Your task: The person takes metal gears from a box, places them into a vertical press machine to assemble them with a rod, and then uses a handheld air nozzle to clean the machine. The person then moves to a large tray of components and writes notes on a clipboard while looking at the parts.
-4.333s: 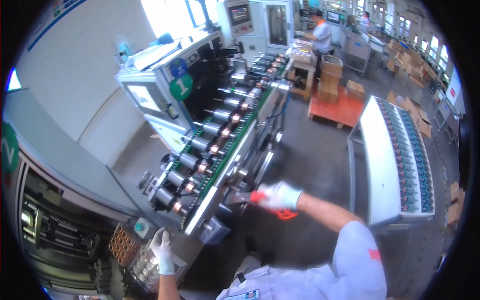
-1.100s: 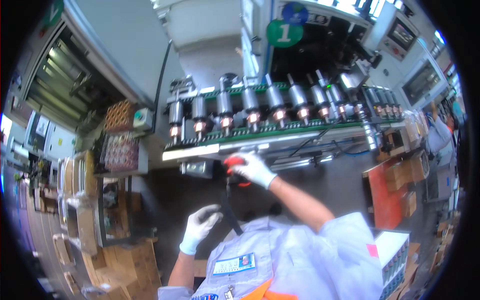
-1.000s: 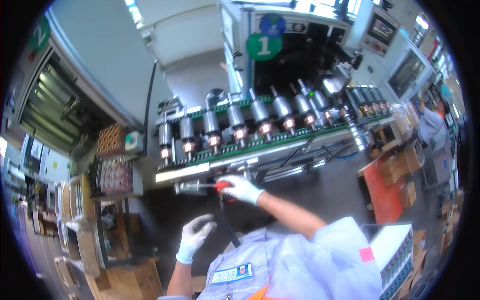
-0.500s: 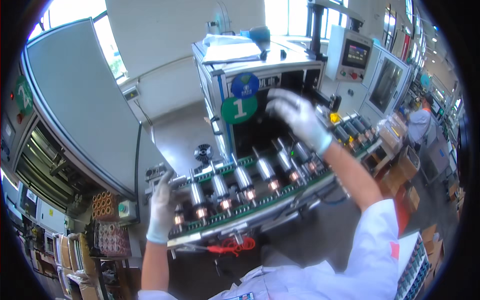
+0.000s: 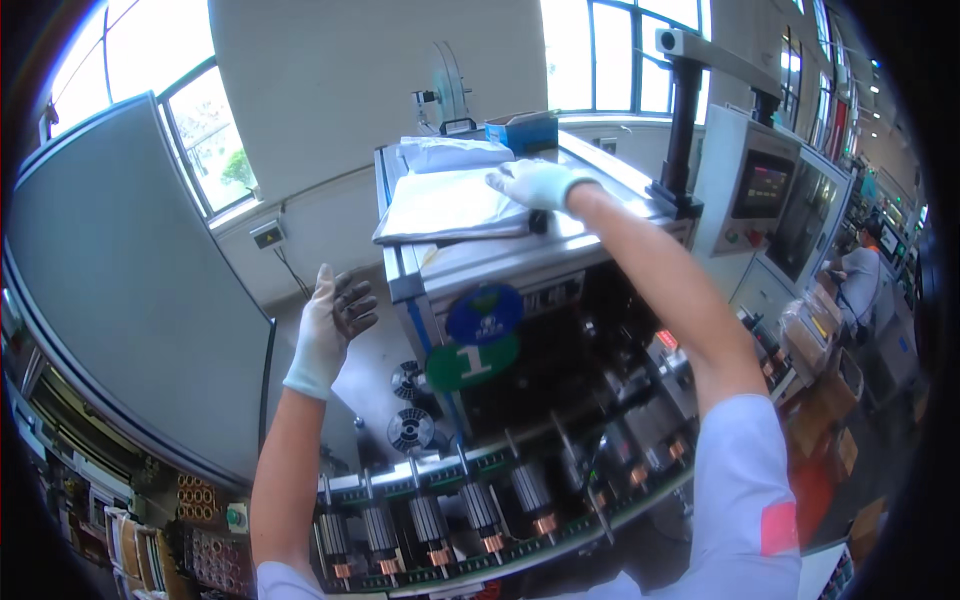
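Note:
Both my hands wear pale work gloves with dark-stained fingers. My left hand (image 5: pixel 335 325) is held up above the left end of the conveyor, its fingers apart and nothing in them. My right hand (image 5: pixel 535 184) reaches over the machine top, at the right edge of a white sheet-like stack (image 5: pixel 450 205); its fingers look stretched out, and I cannot tell whether they touch it. Below, several motor armatures (image 5: pixel 430 522) with steel cores, shafts and copper commutators stand in a tilted row on the green-edged conveyor (image 5: pixel 510 550).
A blue open box (image 5: pixel 525 132) stands behind the stack. The machine (image 5: pixel 560 245) carries round blue and green signs. A black post (image 5: pixel 685 130) and a control screen (image 5: pixel 765 185) rise at right. Black reels (image 5: pixel 410 428) lie beyond the conveyor. A tall grey cabinet (image 5: pixel 130 290) fills the left.
My view has tilted up. My right hand has moved from over the conveyor up to the white stack on the machine. My left hand has lifted away from the armatures.

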Tool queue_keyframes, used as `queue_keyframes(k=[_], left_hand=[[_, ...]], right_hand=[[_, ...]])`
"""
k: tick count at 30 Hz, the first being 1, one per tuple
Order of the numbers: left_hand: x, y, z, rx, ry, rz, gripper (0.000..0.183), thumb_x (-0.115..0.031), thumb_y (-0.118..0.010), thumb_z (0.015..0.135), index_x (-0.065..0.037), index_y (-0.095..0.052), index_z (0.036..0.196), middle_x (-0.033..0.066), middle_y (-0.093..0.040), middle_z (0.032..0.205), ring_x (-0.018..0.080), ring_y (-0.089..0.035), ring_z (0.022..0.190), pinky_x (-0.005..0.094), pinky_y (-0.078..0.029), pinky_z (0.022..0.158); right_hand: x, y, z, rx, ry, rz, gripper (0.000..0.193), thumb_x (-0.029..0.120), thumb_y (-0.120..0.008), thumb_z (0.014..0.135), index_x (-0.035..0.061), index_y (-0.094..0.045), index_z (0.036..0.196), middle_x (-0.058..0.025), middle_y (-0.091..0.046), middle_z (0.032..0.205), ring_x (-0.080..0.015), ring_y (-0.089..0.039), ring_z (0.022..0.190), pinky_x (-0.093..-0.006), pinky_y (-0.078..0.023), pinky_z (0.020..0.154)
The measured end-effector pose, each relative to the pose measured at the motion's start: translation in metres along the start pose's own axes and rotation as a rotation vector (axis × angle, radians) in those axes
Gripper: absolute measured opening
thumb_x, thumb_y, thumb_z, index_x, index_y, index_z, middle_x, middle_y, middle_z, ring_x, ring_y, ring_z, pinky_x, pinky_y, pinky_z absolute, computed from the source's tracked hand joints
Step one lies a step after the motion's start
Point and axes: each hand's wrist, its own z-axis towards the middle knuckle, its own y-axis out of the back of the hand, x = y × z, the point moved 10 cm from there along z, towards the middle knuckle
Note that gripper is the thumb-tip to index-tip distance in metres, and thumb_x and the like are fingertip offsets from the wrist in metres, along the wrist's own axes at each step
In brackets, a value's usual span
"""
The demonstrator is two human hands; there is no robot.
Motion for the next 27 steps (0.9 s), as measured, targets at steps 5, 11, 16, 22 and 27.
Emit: queue_keyframes(k=[5,11,16,22,27], left_hand=[[0.006,0.004,0.052,-0.052,0.021,-0.036,0.085,-0.073,-0.052,0.089,-0.001,-0.043,0.134,0.0159,-0.058,0.118,0.0246,-0.059,0.105,0.0416,-0.047,0.093],[0.016,0.005,0.085,-0.075,0.068,-0.148,0.071,-0.073,-0.055,0.087,-0.01,-0.056,0.121,0.0094,-0.062,0.109,0.0199,-0.056,0.091,0.0358,-0.045,0.084],[0.021,0.01,0.099,-0.069,0.06,-0.309,0.059,-0.062,-0.054,0.094,-0.007,-0.065,0.113,0.0091,-0.068,0.106,0.0229,-0.062,0.102,0.0385,-0.046,0.101],[0.004,-0.004,0.102,-0.144,0.019,-0.312,0.061,-0.063,-0.039,0.099,-0.009,-0.06,0.118,0.0075,-0.066,0.104,0.0219,-0.06,0.094,0.0416,-0.045,0.09],[0.004,-0.002,0.106,-0.206,0.033,-0.401,0.054,-0.056,-0.041,0.101,-0.009,-0.061,0.117,0.0076,-0.067,0.102,0.0221,-0.061,0.095,0.0415,-0.046,0.09]], right_hand=[[-0.066,0.06,0.035,-0.43,-0.17,-0.122,0.049,0.051,-0.05,0.096,0.0167,-0.061,0.13,-0.0145,-0.066,0.123,-0.031,-0.063,0.115,-0.0428,-0.048,0.099],[-0.098,0.059,0.081,-0.406,-0.156,-0.516,0.053,0.042,-0.062,0.092,0.0218,-0.052,0.14,-0.0108,-0.058,0.135,-0.0292,-0.061,0.119,-0.0427,-0.047,0.1],[-0.108,0.031,0.133,-0.18,-0.159,-0.507,0.067,0.043,-0.054,0.097,0.0239,-0.029,0.156,-0.0087,-0.03,0.16,-0.0292,-0.031,0.146,-0.0509,-0.027,0.116],[-0.113,0.034,0.16,-0.116,-0.115,-0.467,0.043,0.035,-0.053,0.098,0.0281,-0.053,0.14,-0.0071,-0.053,0.144,-0.0268,-0.047,0.135,-0.0484,-0.032,0.112],[-0.092,0.07,0.143,-0.417,-0.035,-0.476,0.022,0.028,-0.063,0.092,0.0262,-0.074,0.111,-0.0048,-0.07,0.116,-0.0242,-0.063,0.112,-0.0422,-0.044,0.101]])
